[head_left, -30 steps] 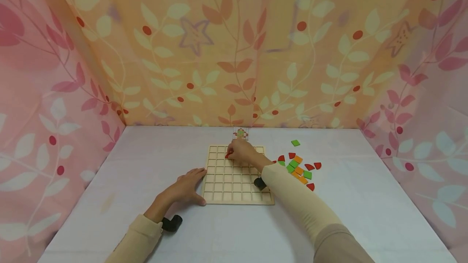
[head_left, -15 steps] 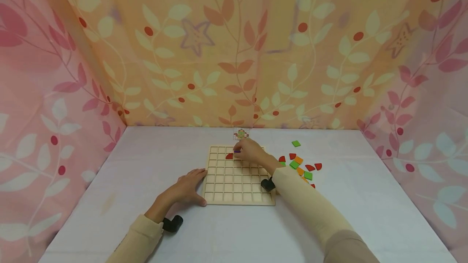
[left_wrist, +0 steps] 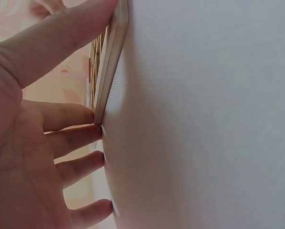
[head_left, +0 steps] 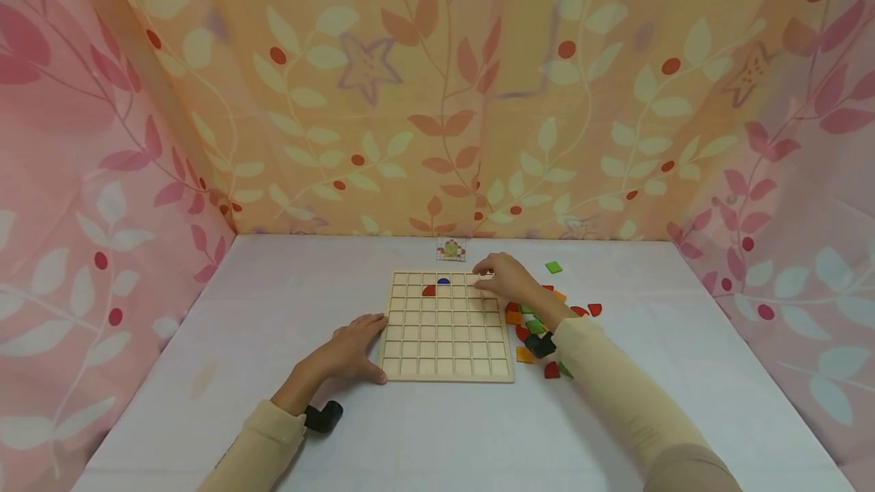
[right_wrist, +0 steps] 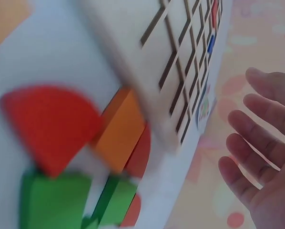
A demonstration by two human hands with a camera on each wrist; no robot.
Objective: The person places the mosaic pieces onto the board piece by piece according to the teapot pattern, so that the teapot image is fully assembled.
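Note:
A pale wooden grid board lies on the white table in the head view. My left hand rests at its left edge, thumb and fingers extended. In the left wrist view the thumb and fingertips touch the board's side. One red quarter-round tile and one blue half-round tile sit in cells toward the board's far side. My right hand hovers near the far right corner, holding nothing; the right wrist view shows its fingers spread and relaxed.
Loose red, green and orange tiles lie right of the board, partly under my right forearm. A single green tile lies farther back. Behind the board is a small pattern card. Floral cloth walls enclose the table.
The red tile, earlier at my right fingertips, now lies in a cell. The blue tile was set in a cell to its right and released. My right hand moved right; the left stayed.

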